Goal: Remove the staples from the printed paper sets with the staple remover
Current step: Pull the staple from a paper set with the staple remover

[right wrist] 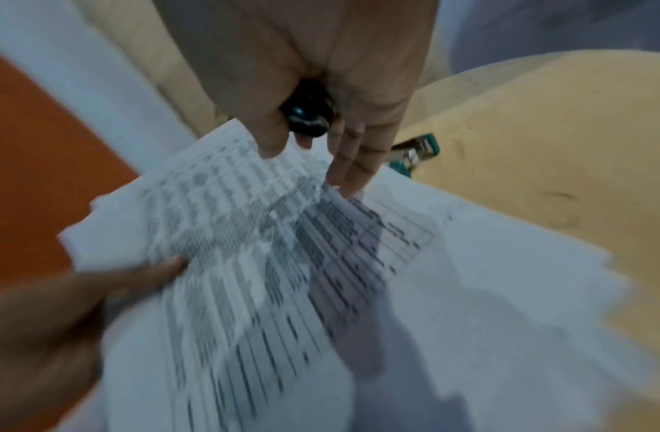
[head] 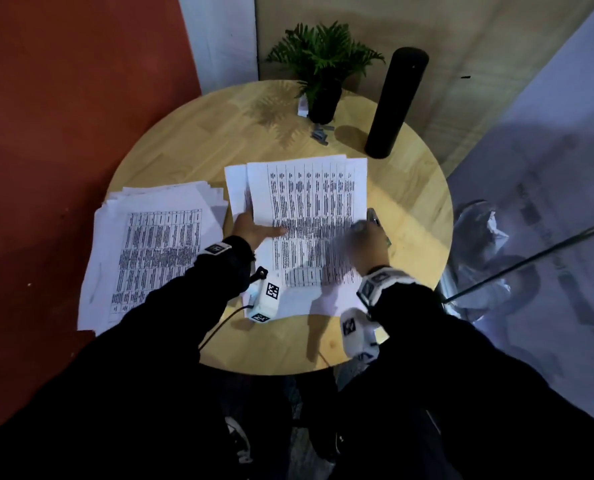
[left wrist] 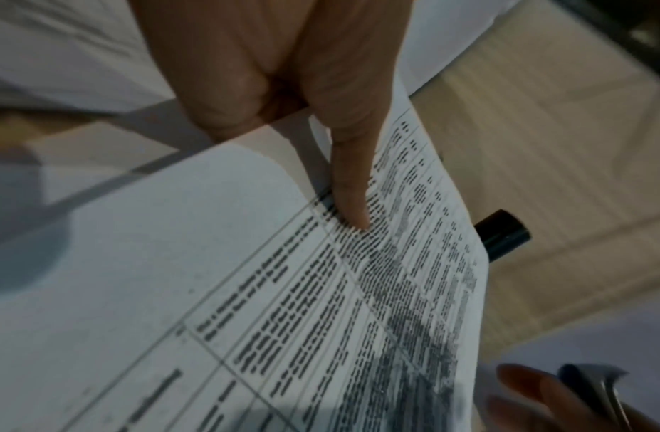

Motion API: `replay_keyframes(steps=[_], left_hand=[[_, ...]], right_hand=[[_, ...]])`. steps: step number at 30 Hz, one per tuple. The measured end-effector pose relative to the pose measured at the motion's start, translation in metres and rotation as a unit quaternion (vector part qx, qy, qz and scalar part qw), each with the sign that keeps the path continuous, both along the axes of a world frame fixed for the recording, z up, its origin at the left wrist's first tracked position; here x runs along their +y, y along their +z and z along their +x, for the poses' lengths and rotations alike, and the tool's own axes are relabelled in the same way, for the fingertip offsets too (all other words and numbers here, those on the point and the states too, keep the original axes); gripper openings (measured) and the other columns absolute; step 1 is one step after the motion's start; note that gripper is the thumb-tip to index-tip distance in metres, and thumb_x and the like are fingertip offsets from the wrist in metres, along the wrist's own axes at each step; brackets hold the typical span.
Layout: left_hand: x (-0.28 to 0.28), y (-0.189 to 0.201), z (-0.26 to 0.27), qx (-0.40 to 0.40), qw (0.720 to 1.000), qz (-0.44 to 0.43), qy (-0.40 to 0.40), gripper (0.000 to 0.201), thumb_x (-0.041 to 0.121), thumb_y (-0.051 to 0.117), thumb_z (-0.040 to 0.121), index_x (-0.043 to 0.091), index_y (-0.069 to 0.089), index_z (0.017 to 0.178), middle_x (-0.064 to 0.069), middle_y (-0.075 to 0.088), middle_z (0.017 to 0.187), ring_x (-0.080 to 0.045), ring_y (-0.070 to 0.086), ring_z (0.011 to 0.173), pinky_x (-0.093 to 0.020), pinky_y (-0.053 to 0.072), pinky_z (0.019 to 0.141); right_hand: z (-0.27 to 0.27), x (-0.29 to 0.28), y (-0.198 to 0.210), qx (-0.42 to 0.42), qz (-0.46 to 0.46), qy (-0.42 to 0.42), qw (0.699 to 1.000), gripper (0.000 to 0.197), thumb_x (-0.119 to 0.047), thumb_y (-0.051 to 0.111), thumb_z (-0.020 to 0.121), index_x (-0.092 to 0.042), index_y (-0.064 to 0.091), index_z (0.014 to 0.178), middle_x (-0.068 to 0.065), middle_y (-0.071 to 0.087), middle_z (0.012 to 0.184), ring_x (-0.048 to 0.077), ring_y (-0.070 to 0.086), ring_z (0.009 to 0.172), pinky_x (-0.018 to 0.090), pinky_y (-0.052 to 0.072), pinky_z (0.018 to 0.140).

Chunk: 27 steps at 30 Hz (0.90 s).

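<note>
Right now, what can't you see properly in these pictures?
- The staple in the paper set: not visible in any view.
- The right hand: motion-blurred in the head view.
- The staple remover: mostly hidden inside that hand in the right wrist view.
- The printed words: too blurred everywhere.

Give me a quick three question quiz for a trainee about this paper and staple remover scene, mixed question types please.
1. True or false: the left hand rests on the middle paper set.
2. What stands nearest the black cylinder? A) potted plant B) left paper pile C) wrist camera
3. Fill in: the right hand grips the staple ____.

Key: 1 true; 2 A; 3 remover.
</note>
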<state>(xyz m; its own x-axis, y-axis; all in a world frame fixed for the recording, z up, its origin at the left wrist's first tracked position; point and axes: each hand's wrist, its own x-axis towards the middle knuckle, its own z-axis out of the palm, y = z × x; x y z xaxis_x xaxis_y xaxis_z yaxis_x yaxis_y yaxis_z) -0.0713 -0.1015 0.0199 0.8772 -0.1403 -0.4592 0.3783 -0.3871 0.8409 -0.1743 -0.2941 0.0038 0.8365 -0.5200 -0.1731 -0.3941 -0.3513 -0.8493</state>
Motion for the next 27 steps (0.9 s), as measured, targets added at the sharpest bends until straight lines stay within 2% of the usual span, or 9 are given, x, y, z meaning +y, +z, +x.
replay_keyframes(steps=[2, 4, 6, 8, 12, 15, 20, 23, 27], left_hand=[[0.006, 0.020, 0.001, -0.036, 0.999, -0.031, 0.002, 0.055, 0.004, 0.081, 0.067, -0.002, 0.060, 0.117, -0.016, 0.064, 0.118, -0.021, 0.061, 0.105, -0.039, 0.045, 0.100], [0.010, 0.041, 0.003, -0.062, 0.995, -0.074, 0.006, 0.052, -0.003, 0.077, 0.070, -0.005, 0.058, 0.118, -0.019, 0.062, 0.120, -0.022, 0.062, 0.104, -0.038, 0.045, 0.100], [0.013, 0.063, 0.005, -0.088, 0.991, -0.096, -0.004, 0.050, -0.009, 0.074, 0.071, -0.008, 0.056, 0.118, -0.020, 0.060, 0.120, -0.016, 0.065, 0.093, -0.034, 0.048, 0.097], [0.017, 0.087, 0.009, -0.108, 0.987, -0.116, -0.012, 0.049, -0.011, 0.073, 0.070, -0.010, 0.057, 0.117, -0.022, 0.060, 0.121, -0.017, 0.066, 0.091, -0.041, 0.048, 0.098], [0.022, 0.132, 0.013, -0.169, 0.975, -0.140, -0.023, 0.053, -0.008, 0.073, 0.073, -0.007, 0.055, 0.122, -0.019, 0.060, 0.123, -0.025, 0.061, 0.108, -0.033, 0.050, 0.094], [0.025, 0.160, 0.011, -0.225, 0.959, -0.170, -0.021, 0.051, -0.006, 0.071, 0.075, -0.001, 0.055, 0.123, -0.015, 0.062, 0.120, -0.020, 0.062, 0.105, -0.020, 0.052, 0.086], [0.031, 0.199, 0.011, -0.342, 0.923, -0.174, 0.044, 0.029, 0.005, 0.079, 0.070, 0.011, 0.068, 0.096, -0.014, 0.058, 0.117, -0.021, 0.061, 0.100, -0.031, 0.050, 0.095], [0.037, 0.228, 0.008, -0.434, 0.882, -0.157, 0.094, 0.025, 0.012, 0.084, 0.066, 0.016, 0.064, 0.080, -0.002, 0.038, 0.110, -0.001, 0.047, 0.099, -0.008, 0.039, 0.089], [0.050, 0.265, -0.002, -0.468, 0.848, -0.233, 0.085, 0.051, 0.033, 0.086, 0.052, 0.025, 0.048, 0.085, 0.006, 0.046, 0.092, 0.001, 0.049, 0.086, -0.020, 0.038, 0.082]], right_hand=[[0.015, -0.014, 0.026, -0.004, 0.038, -0.066, 0.997, 0.045, -0.010, 0.061, 0.087, -0.006, 0.045, 0.129, 0.017, 0.040, 0.128, 0.027, 0.047, 0.107, 0.038, 0.041, 0.090], [0.026, -0.024, 0.053, -0.027, 0.163, -0.080, 0.983, 0.062, -0.017, 0.060, 0.090, -0.015, 0.029, 0.143, 0.013, 0.035, 0.138, 0.029, 0.054, 0.105, 0.041, 0.050, 0.078], [0.035, -0.029, 0.081, -0.052, 0.236, -0.044, 0.969, 0.043, -0.019, 0.058, 0.093, -0.023, 0.038, 0.130, 0.005, 0.054, 0.111, 0.014, 0.061, 0.079, 0.026, 0.046, 0.059], [0.041, -0.028, 0.112, -0.075, 0.259, -0.004, 0.963, 0.007, -0.018, 0.055, 0.094, -0.021, 0.050, 0.098, -0.003, 0.056, 0.083, 0.008, 0.060, 0.067, 0.021, 0.037, 0.052], [0.045, -0.023, 0.152, -0.146, 0.298, -0.022, 0.943, 0.020, -0.007, 0.055, 0.093, -0.019, 0.050, 0.077, -0.006, 0.057, 0.060, 0.000, 0.058, 0.049, 0.015, 0.040, 0.046], [0.043, -0.019, 0.172, -0.192, 0.313, -0.025, 0.930, 0.023, -0.005, 0.056, 0.091, -0.020, 0.050, 0.076, -0.005, 0.056, 0.062, -0.002, 0.058, 0.049, 0.012, 0.038, 0.040], [0.034, -0.011, 0.205, -0.244, 0.313, 0.019, 0.918, 0.021, -0.005, 0.054, 0.092, -0.021, 0.049, 0.078, -0.002, 0.060, 0.070, 0.006, 0.059, 0.069, 0.018, 0.036, 0.050], [0.024, -0.009, 0.225, -0.268, 0.329, 0.058, 0.904, 0.025, -0.003, 0.052, 0.092, -0.021, 0.050, 0.075, -0.007, 0.062, 0.062, 0.003, 0.059, 0.065, 0.014, 0.038, 0.046], [0.015, -0.004, 0.247, -0.276, 0.331, 0.084, 0.899, 0.018, -0.008, 0.054, 0.091, -0.021, 0.048, 0.080, -0.004, 0.063, 0.064, 0.001, 0.060, 0.063, 0.013, 0.036, 0.044]])
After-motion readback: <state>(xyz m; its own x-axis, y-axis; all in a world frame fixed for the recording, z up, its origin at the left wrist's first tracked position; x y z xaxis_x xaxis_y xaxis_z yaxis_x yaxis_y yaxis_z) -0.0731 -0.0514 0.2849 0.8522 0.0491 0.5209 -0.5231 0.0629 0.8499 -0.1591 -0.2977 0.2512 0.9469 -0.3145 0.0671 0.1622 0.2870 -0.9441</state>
